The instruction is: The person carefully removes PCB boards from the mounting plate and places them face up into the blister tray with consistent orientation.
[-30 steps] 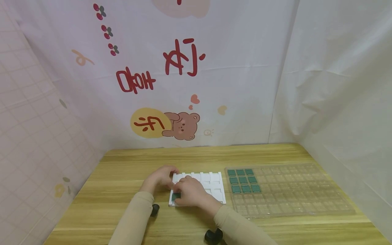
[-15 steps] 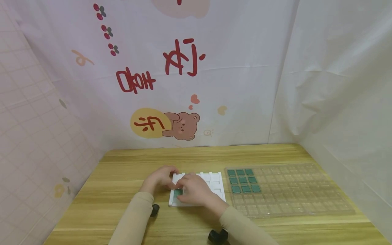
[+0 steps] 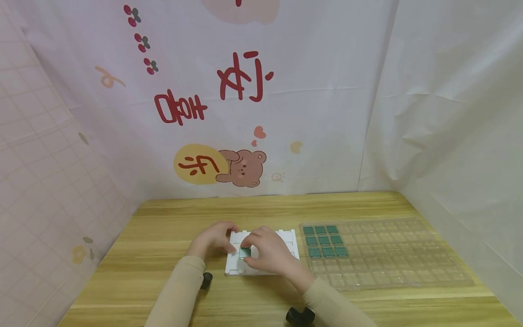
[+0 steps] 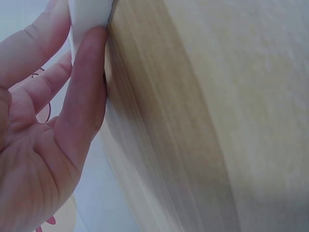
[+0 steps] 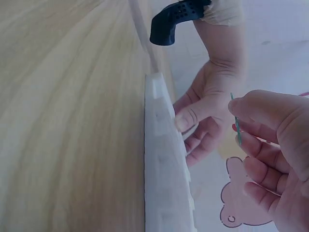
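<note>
My right hand (image 3: pixel 267 250) pinches a small green circuit board (image 3: pixel 245 253) by its edges, between thumb and fingertips, over the left part of the white tray (image 3: pixel 261 271). In the right wrist view the circuit board (image 5: pixel 236 118) shows edge-on as a thin plate, raised off the tray (image 5: pixel 166 164). My left hand (image 3: pixel 214 237) grips the white tray at its left edge. Thumb and fingers lie on either side of that white edge (image 4: pixel 91 14) in the left wrist view. The fingers of my right hand hide the middle of the tray.
A clear plastic tray (image 3: pixel 384 278) with many pockets lies to the right on the wooden table (image 3: pixel 253 209). Several green circuit boards (image 3: pixel 323 240) fill rows at its left end. A printed white curtain (image 3: pixel 318 113) hangs behind the table.
My right hand has drawn the green circuit board up and rightward, out of the white tray's front left corner, where a pocket now shows white. My left hand stays on the tray's edge.
</note>
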### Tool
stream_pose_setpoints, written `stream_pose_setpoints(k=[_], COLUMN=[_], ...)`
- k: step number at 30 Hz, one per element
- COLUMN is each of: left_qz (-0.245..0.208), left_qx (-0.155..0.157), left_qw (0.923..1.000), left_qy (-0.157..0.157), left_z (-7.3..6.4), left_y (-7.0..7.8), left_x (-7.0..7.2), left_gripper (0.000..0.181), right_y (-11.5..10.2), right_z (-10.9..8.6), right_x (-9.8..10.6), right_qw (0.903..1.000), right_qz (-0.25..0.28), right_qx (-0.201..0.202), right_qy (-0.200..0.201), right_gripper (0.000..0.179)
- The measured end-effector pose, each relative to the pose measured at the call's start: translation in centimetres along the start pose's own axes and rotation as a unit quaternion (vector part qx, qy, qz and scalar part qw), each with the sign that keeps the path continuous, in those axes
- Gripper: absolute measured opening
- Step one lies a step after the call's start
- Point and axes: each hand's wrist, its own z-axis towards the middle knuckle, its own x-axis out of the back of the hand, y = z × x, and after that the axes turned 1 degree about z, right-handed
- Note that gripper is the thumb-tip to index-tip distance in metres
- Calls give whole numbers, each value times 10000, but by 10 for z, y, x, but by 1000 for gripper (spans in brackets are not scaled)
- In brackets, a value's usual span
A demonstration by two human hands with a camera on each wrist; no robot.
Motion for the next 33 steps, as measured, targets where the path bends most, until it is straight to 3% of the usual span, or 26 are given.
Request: stream_pose_setpoints(k=[18, 33], left_qz=[-60, -133], left_qx=[69, 178], left_qw=[10000, 9998], left_qy=[-37, -24], left_z=[-1, -2], left_y=[2, 2], left_x=[0, 2], left_gripper=[54, 54], right_y=[19, 37], right_z=[-18, -38], right_x=[18, 34], right_qw=[9989, 9978], right_qz=[241, 250], right_qx=[-238, -133], right_qy=[317, 607], right_gripper=[24, 25])
